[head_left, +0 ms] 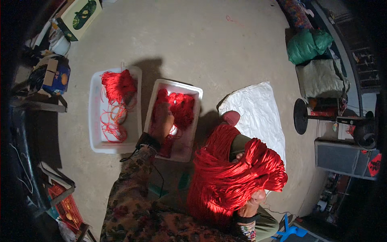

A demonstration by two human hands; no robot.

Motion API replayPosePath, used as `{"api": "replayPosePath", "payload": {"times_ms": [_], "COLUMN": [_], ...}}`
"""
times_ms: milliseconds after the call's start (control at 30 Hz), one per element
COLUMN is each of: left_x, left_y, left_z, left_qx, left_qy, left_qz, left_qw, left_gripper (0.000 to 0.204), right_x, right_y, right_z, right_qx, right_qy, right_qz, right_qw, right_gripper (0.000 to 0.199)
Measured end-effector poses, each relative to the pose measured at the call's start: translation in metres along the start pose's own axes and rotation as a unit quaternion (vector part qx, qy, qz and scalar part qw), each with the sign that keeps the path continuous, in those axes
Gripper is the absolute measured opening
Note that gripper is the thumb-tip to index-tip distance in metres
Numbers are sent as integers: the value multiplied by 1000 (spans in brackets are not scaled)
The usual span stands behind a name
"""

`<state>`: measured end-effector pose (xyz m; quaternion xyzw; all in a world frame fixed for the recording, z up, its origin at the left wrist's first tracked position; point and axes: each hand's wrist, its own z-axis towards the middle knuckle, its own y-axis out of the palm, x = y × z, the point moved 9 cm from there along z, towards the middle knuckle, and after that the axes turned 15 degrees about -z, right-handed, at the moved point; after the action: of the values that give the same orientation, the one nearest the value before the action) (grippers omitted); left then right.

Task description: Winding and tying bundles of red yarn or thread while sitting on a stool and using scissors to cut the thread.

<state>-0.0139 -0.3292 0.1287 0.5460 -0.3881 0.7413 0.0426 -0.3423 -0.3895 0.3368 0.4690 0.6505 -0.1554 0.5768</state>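
A large skein of red cord (229, 173) lies across my lap and right knee. My right hand (256, 199) is closed on its lower right side, partly covered by the strands. To the left, my left hand (163, 123) reaches down into a white foam box (196, 89), touching bundles of red cord (181, 109) inside. Shadow and cord hide its fingers, so their grip does not show. Left of that box stands a white plastic tub (94, 117) with a bunch of red cord (121, 85) at its far end and loose strands at its near end.
A white woven sheet (256, 109) lies on the floor beyond my right knee. Along the right stand a green bag (308, 45), a grey sack (322, 78) and a black fan (300, 117). A blue stool (291, 231) is at lower right. Boxes and a red basket (66, 207) line the left.
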Motion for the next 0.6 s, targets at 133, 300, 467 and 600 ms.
{"api": "replayPosePath", "payload": {"times_ms": [133, 300, 467, 600], "left_x": [15, 8, 14, -37], "left_y": [-14, -12, -3, 15], "left_z": [-4, -3, 2, 13], "left_qx": [-71, -11, 52, 90], "left_qy": [107, 75, 33, -119], "left_qz": [159, 144, 140, 137], "left_qw": [979, 987, 988, 979], "left_gripper": [33, 35, 38, 48], "right_x": [-22, -25, -20, -23], "right_y": [33, 35, 12, 19], "right_z": [2, -2, -13, -12], "right_qx": [13, 29, 102, 70], "right_qy": [-16, 28, 30, 20], "right_qz": [27, -6, 6, 2], "right_qw": [999, 999, 994, 997], "right_gripper": [85, 92, 99, 97]}}
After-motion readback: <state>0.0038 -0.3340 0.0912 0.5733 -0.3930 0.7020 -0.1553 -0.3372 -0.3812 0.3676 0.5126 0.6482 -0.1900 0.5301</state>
